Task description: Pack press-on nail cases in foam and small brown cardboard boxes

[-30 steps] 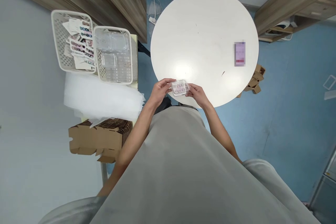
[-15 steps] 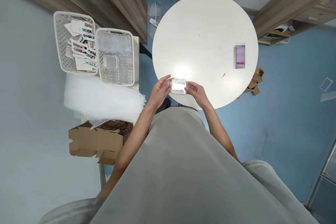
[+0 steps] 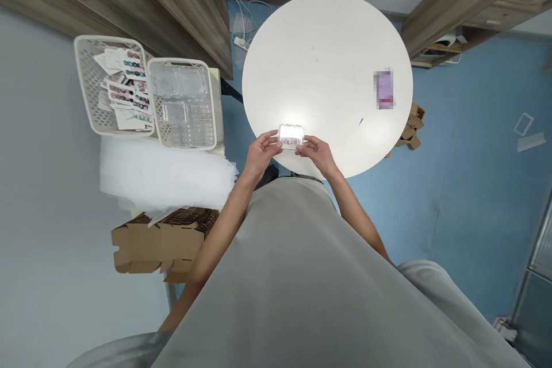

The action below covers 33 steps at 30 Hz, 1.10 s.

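A small clear plastic case (image 3: pixel 291 135) is held between my two hands, over the near edge of the round white table (image 3: pixel 328 29). Glare covers much of its top, and pinkish shapes show along its lower part. My left hand (image 3: pixel 260 154) grips the left end, with the thumb at the near corner. At the right end, my right hand (image 3: pixel 317 153) pinches the case between thumb and fingers. Whether the lid is fully closed I cannot tell.
On my left stand a basket (image 3: pixel 81 86) of printed cards and a basket (image 3: pixel 214 109) of clear plastic cases. Nearer lie white wrapping sheets (image 3: pixel 164 172) and flattened cardboard boxes (image 3: pixel 150 246). A blurred purple item (image 3: pixel 384 90) rests on the table's right side.
My left fingers have closed in on the case, and my right thumb has shifted to its near edge. Pinkish contents show more clearly now. The view has shifted slightly.
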Available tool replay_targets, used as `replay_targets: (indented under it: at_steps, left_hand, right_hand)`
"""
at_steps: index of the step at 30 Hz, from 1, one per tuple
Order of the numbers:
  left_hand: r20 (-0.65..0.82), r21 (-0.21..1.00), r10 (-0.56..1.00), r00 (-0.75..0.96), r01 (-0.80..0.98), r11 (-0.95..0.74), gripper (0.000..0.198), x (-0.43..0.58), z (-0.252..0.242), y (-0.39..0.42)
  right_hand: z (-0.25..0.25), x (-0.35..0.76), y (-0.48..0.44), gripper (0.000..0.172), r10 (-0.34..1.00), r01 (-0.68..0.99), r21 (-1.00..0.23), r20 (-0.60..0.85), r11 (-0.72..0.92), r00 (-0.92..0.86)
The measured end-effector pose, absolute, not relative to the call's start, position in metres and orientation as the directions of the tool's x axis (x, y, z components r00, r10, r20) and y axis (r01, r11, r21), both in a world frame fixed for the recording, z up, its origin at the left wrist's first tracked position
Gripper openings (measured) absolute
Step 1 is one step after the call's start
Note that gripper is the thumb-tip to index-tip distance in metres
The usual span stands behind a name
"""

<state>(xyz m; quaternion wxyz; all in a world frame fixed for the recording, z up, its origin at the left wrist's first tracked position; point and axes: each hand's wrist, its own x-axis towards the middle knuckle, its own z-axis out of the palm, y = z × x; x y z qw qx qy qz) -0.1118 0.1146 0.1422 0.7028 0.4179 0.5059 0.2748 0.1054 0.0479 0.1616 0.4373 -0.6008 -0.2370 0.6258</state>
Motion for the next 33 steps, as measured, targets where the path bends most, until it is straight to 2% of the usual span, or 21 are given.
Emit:
replay_targets:
  at_steps: [9,18,21,26,33]
  left_hand:
    - [-0.451,0.891,0.849,0.274,0.078,0.448,0.059,-0.112,0.131,0.108]
    - [-0.544,0.839,0.825,0.15,0.082,0.538,0.055,-0.116,0.142,0.101]
    - [-0.575,0.818,0.814,0.084,0.079,0.57,0.053,-0.119,0.145,0.096]
    - [-0.593,0.804,0.805,-0.002,0.038,0.593,0.055,-0.12,0.147,0.078]
    - [-0.615,0.781,0.775,-0.141,0.021,0.624,0.07,-0.132,0.148,0.023]
  right_hand:
    - [0.152,0.101,0.047,0.077,0.809,-0.227,-0.811,-0.573,-0.538,0.129]
    - [0.133,0.104,0.071,0.065,0.783,-0.21,-0.779,-0.616,-0.591,0.082]
    - [0.116,0.106,0.087,0.056,0.759,-0.196,-0.756,-0.647,-0.625,0.077]
    - [0.082,0.106,0.126,0.029,0.696,-0.195,-0.702,-0.71,-0.685,0.107]
    - [0.037,0.096,0.183,0.024,0.67,-0.108,-0.691,-0.721,-0.715,0.178]
